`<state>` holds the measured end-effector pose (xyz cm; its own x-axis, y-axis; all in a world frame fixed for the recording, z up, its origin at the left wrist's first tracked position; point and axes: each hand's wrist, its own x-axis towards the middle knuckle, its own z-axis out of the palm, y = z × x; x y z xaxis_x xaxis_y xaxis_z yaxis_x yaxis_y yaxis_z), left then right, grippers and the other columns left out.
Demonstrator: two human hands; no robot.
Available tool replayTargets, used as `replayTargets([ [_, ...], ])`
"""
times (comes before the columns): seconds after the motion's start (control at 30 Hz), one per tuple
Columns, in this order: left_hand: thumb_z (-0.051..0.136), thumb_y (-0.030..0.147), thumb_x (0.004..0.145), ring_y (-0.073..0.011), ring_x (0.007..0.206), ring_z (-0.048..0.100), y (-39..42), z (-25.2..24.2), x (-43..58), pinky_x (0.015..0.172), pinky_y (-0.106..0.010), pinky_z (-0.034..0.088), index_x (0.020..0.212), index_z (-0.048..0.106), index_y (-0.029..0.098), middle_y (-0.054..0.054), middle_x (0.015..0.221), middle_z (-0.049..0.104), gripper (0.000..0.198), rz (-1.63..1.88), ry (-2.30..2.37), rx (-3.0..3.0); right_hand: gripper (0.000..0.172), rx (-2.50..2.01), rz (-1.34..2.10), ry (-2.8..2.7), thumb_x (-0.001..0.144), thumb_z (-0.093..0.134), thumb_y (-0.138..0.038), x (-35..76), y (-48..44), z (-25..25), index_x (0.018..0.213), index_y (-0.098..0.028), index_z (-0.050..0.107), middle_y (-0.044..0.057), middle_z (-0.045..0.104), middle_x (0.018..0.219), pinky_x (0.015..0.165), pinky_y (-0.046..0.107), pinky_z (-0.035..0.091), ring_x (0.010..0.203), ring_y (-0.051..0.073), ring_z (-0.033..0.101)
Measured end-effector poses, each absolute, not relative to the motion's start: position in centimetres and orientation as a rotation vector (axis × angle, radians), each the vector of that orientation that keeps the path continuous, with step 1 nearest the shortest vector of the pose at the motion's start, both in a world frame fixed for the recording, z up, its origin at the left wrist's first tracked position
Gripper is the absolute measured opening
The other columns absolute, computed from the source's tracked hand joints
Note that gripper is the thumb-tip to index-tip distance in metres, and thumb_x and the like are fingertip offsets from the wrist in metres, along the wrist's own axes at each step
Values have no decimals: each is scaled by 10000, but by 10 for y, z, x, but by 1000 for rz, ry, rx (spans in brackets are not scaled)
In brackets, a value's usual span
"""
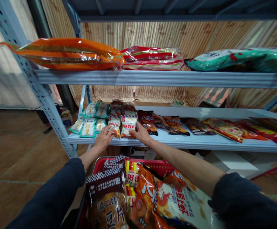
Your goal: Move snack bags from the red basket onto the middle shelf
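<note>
Both my arms reach over a red basket [161, 165] to the middle shelf [190, 143]. My left hand [104, 138] rests with curled fingers on a red-and-white snack bag [114, 124] at the shelf's front. My right hand [141, 133] lies with fingers stretched against the neighbouring red-and-white snack bag [128, 125], beside a dark red bag [148, 121]. Green-and-white snack bags [88, 127] lie just left of my left hand.
The basket holds several snack bags, among them a brown one [107, 203] and an orange one [145, 194]. More bags run right along the middle shelf [226, 128]. The upper shelf carries large orange [66, 54], red [152, 58] and green [238, 59] bags. A steel upright [45, 101] stands at the left.
</note>
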<state>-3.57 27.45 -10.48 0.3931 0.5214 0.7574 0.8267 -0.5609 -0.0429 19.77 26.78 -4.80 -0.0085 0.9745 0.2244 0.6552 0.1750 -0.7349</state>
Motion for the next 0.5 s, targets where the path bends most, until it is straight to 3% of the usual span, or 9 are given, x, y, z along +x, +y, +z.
replayTargets([
  [0.17,485,279,830,-259,1183,406,268,-106,-36,948,-428,397,1184,481,187,-138,1254,453,366,-946,-1153,-2259,502,-1542,587,-1754,731,592,-271,194,263,-48,1201,-218,423,32,649,977,801,305,437,822,154,605],
  [0.37,487,266,826,-276,1320,208,265,-95,-39,1007,-493,315,1293,379,236,-108,1424,256,481,-941,-986,-2343,596,-1513,587,-1665,735,579,-262,197,262,-47,1278,-196,343,53,649,967,768,305,453,797,159,609],
  [0.5,496,276,823,-284,1337,151,264,-84,-28,1026,-487,286,1294,385,280,-80,1459,168,484,-847,-730,-2447,607,-1491,614,-1716,719,597,-265,201,260,-47,1271,-202,353,47,653,945,753,305,459,781,155,608],
])
